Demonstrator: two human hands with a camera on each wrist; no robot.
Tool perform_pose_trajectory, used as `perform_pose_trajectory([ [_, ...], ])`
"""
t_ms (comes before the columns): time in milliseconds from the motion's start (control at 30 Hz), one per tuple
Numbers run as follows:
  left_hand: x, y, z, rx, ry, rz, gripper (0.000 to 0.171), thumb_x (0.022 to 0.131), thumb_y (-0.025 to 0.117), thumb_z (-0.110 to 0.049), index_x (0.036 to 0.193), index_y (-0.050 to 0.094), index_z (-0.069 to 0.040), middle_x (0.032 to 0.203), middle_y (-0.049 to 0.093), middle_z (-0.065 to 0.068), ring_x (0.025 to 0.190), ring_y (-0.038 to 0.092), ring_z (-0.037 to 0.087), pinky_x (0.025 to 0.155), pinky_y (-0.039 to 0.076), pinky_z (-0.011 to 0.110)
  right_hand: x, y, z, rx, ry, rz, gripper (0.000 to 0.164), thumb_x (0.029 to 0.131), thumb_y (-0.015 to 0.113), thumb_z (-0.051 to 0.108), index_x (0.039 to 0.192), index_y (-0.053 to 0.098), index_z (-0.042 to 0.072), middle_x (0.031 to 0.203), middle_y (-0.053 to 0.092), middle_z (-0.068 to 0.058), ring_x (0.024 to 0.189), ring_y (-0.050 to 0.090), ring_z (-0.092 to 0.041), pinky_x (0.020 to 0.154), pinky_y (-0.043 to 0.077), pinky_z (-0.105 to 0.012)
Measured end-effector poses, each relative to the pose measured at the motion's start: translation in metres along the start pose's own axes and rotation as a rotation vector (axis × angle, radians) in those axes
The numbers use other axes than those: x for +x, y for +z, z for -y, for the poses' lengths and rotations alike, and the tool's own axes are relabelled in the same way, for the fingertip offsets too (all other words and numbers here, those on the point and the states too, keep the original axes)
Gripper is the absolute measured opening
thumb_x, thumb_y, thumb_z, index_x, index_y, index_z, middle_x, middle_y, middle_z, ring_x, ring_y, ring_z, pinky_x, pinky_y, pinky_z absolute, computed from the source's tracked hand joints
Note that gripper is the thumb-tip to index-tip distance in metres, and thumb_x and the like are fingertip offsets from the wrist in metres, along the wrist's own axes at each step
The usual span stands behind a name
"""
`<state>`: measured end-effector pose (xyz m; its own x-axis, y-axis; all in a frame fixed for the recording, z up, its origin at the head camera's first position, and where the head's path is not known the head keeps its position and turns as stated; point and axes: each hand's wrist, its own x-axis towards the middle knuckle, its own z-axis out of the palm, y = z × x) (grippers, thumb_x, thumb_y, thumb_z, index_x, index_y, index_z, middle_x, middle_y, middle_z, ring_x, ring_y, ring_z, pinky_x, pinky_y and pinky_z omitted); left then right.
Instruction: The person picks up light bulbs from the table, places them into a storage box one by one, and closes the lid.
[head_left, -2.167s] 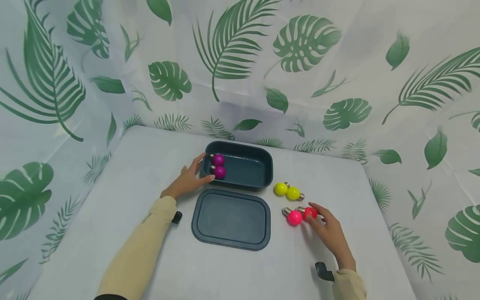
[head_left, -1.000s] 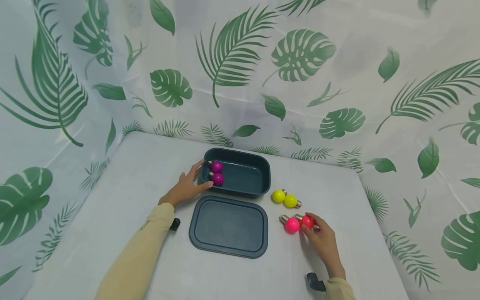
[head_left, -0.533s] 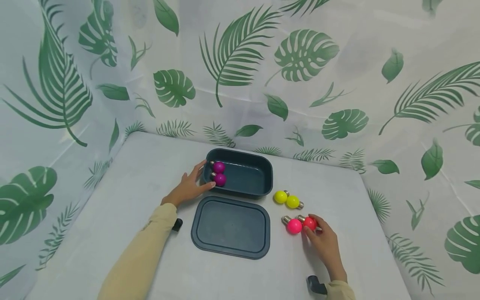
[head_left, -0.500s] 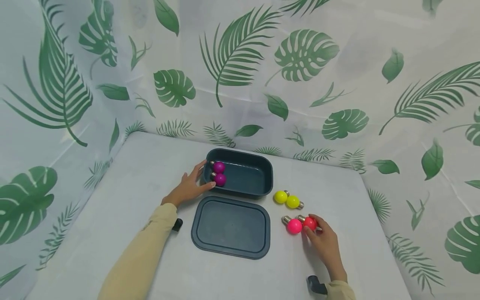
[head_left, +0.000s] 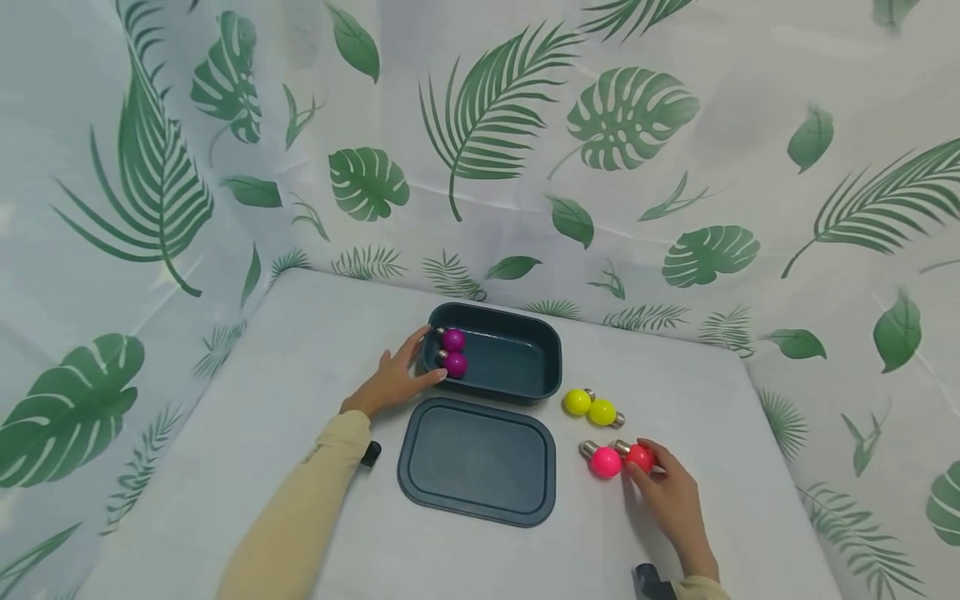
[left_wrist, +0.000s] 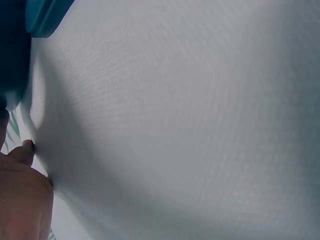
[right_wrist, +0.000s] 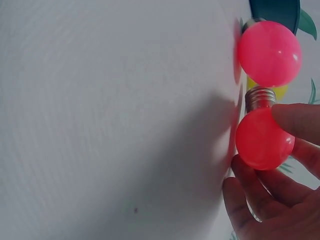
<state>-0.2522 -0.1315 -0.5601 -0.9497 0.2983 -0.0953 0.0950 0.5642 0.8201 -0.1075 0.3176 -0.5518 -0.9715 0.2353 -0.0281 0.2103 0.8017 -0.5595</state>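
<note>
In the head view my left hand (head_left: pixel 395 380) holds the left end of a dark blue-green rectangular container (head_left: pixel 517 387), thumb at the front rim and fingers at the far left side. Two purple light bulbs, a far one (head_left: pixel 453 339) and a near one (head_left: pixel 455 365), lie inside at that end. My right hand (head_left: pixel 672 498) pinches a red light bulb (right_wrist: pixel 264 140) between thumb and fingers. Beside it lies a pink light bulb (head_left: pixel 606 462), its metal base pointing away to the left. The left wrist view shows only part of the left hand and the container's edge.
A matching flat lid (head_left: pixel 477 462) lies in front of the container. Two yellow light bulbs, one left (head_left: pixel 577 402) and one right (head_left: pixel 602 412), rest to the container's right. Leaf-printed cloth (head_left: pixel 480 208) surrounds the white table (head_left: pixel 480 562) at the back and sides.
The head view has shifted, moving everything in it. My right thumb and fingers sit closer around the red light bulb than at first. The left hand stays at the container's left end.
</note>
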Motion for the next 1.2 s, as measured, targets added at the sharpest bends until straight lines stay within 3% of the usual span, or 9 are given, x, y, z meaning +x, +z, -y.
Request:
perform_pose_trajectory([
  [200, 0.001, 0.006, -0.002, -0.006, 0.000, -0.023, 0.092, 0.082, 0.062, -0.069, 0.155, 0.011, -0.043, 0.158, 0.030, 0.006, 0.145, 0.030, 0.020, 0.119, -0.008, 0.053, -0.001, -0.010, -0.001, -0.011, 0.005, -0.001, 0.054, 0.092, 0.069, 0.022, 0.140, 0.049, 0.006, 0.130, 0.056, -0.023, 0.111, 0.058, -0.039, 0.090, 0.053, -0.052],
  [367, 0.002, 0.008, 0.000, 0.001, 0.011, 0.008, 0.093, 0.083, 0.060, -0.069, 0.155, 0.009, -0.042, 0.159, 0.029, 0.008, 0.145, 0.030, 0.020, 0.118, -0.009, 0.055, 0.001, -0.019, 0.000, -0.049, -0.029, -0.062, 0.050, 0.090, 0.071, 0.019, 0.136, 0.053, 0.006, 0.125, 0.060, -0.021, 0.104, 0.062, -0.037, 0.081, 0.058, -0.046],
  [500, 0.000, 0.006, 0.002, -0.001, -0.008, -0.015, 0.092, 0.082, 0.061, -0.070, 0.153, 0.009, -0.046, 0.159, 0.030, 0.005, 0.144, 0.031, 0.017, 0.119, -0.009, 0.053, 0.007, -0.023, 0.006, -0.048, -0.080, -0.076, 0.050, 0.091, 0.070, 0.019, 0.136, 0.053, 0.004, 0.126, 0.060, -0.021, 0.107, 0.060, -0.036, 0.081, 0.058, -0.044],
  [600, 0.000, 0.004, 0.003, -0.008, -0.010, -0.029, 0.091, 0.082, 0.062, -0.070, 0.153, 0.010, -0.047, 0.158, 0.030, 0.004, 0.144, 0.031, 0.017, 0.119, -0.009, 0.052, 0.013, -0.025, 0.015, -0.041, -0.108, -0.089, 0.050, 0.092, 0.069, 0.020, 0.137, 0.052, 0.004, 0.126, 0.060, -0.021, 0.108, 0.059, -0.036, 0.081, 0.058, -0.044],
  [733, 0.002, 0.002, 0.004, -0.028, 0.020, -0.018, 0.091, 0.083, 0.061, -0.068, 0.154, 0.010, -0.045, 0.159, 0.028, 0.003, 0.144, 0.032, 0.018, 0.118, -0.010, 0.053, 0.021, -0.029, 0.026, -0.041, -0.126, -0.112, 0.049, 0.093, 0.068, 0.020, 0.137, 0.053, 0.006, 0.126, 0.060, -0.020, 0.105, 0.060, -0.036, 0.076, 0.057, -0.034],
  [900, 0.003, 0.004, 0.006, -0.023, 0.028, -0.031, 0.090, 0.083, 0.060, -0.070, 0.153, 0.010, -0.047, 0.159, 0.027, 0.001, 0.143, 0.033, 0.016, 0.119, -0.009, 0.051, 0.030, -0.030, 0.044, -0.008, -0.162, -0.090, 0.050, 0.095, 0.066, 0.027, 0.138, 0.052, 0.007, 0.127, 0.059, -0.019, 0.105, 0.059, -0.035, 0.077, 0.055, -0.030],
  [1200, 0.003, 0.004, 0.005, -0.026, 0.009, -0.022, 0.090, 0.081, 0.060, -0.072, 0.153, 0.010, -0.048, 0.160, 0.027, 0.001, 0.143, 0.032, 0.015, 0.119, -0.009, 0.050, 0.053, -0.027, 0.078, 0.020, -0.322, -0.071, 0.047, 0.095, 0.065, 0.027, 0.137, 0.054, 0.007, 0.126, 0.060, -0.017, 0.107, 0.057, -0.031, 0.080, 0.045, -0.017],
])
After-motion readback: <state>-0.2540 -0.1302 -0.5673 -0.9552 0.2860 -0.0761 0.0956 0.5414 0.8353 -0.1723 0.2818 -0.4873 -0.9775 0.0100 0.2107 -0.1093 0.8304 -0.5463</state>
